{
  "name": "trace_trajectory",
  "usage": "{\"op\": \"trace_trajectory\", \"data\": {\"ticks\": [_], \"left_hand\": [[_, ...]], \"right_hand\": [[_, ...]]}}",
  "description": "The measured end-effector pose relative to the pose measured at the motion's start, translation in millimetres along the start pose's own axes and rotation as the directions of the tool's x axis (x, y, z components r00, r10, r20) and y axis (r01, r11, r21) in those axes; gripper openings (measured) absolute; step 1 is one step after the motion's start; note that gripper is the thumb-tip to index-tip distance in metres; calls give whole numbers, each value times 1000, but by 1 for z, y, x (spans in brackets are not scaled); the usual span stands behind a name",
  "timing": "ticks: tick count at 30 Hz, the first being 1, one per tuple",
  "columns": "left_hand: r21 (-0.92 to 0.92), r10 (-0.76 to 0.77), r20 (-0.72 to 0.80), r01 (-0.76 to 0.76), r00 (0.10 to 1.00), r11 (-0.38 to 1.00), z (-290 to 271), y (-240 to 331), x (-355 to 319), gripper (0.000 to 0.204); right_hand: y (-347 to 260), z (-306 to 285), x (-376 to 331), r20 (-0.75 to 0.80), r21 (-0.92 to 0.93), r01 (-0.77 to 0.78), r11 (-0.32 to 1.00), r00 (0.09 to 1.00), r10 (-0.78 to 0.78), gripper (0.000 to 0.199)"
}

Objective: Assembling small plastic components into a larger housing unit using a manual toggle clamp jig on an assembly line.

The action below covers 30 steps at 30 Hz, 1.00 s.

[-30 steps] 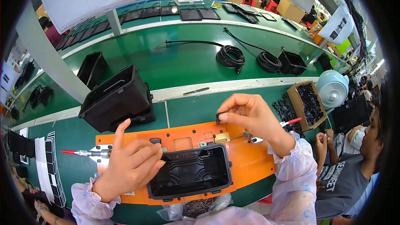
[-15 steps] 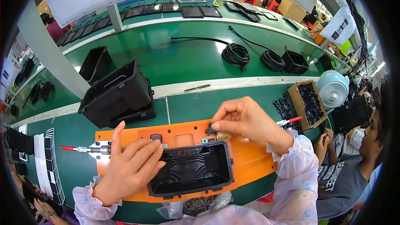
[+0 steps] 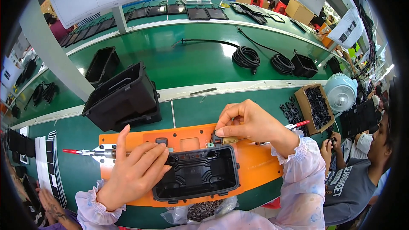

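An orange fixture plate (image 3: 260, 162) lies on the bench, holding an open black plastic box (image 3: 198, 187) with its hollow facing up. My left hand (image 3: 136, 172) rests at the box's left side, fingers stretched out and one raised. Its fingertips touch or nearly touch a small black part (image 3: 161, 140) at the box's upper left corner. At the upper right corner, my right hand (image 3: 251, 123) pinches a small black plastic piece (image 3: 219, 133) beside a brass-coloured block (image 3: 230, 140). Red-tipped toggle clamps (image 3: 76, 151) are fitted at both ends of the plate.
A large black bin (image 3: 123, 100) stands behind the plate at left. A cardboard box (image 3: 317, 108) of small black parts and a light-blue fan (image 3: 341, 91) are at right, near a seated person (image 3: 360, 174). Coiled black cables (image 3: 246, 57) lie on the raised shelf. A bag of screws (image 3: 198, 211) sits in front.
The whole view has shifted slightly. My right fingers still pinch the small black piece, with a slight change in their pose. My left hand keeps its place by the box.
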<state>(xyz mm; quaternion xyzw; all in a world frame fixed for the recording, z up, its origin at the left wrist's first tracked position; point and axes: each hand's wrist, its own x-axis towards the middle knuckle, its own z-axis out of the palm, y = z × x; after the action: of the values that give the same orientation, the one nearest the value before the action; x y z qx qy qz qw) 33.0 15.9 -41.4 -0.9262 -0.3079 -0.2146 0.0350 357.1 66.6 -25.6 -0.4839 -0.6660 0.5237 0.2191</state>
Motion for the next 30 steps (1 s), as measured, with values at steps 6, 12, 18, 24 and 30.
{"op": "trace_trajectory", "data": {"ticks": [6,12,18,24,30], "left_hand": [[8,-5,4,5,1000,1000,1,1,-2,36],[16,-6,11,6,1000,1000,0,1,-1,36],[14,2,9,-2,1000,1000,0,0,0,36],[14,-5,15,5,1000,1000,-1,0,-2,37],[10,-3,12,2,1000,1000,0,0,-1,38]], "right_hand": [[-7,17,-4,-88,-264,180,948,974,-210,12],[-6,4,10,-234,-490,238,839,891,-389,10],[2,-7,8,-129,-344,244,907,944,-303,13],[2,-10,12,84,-64,69,996,994,-64,15],[-1,-1,9,96,-203,184,962,981,-168,14]]}}
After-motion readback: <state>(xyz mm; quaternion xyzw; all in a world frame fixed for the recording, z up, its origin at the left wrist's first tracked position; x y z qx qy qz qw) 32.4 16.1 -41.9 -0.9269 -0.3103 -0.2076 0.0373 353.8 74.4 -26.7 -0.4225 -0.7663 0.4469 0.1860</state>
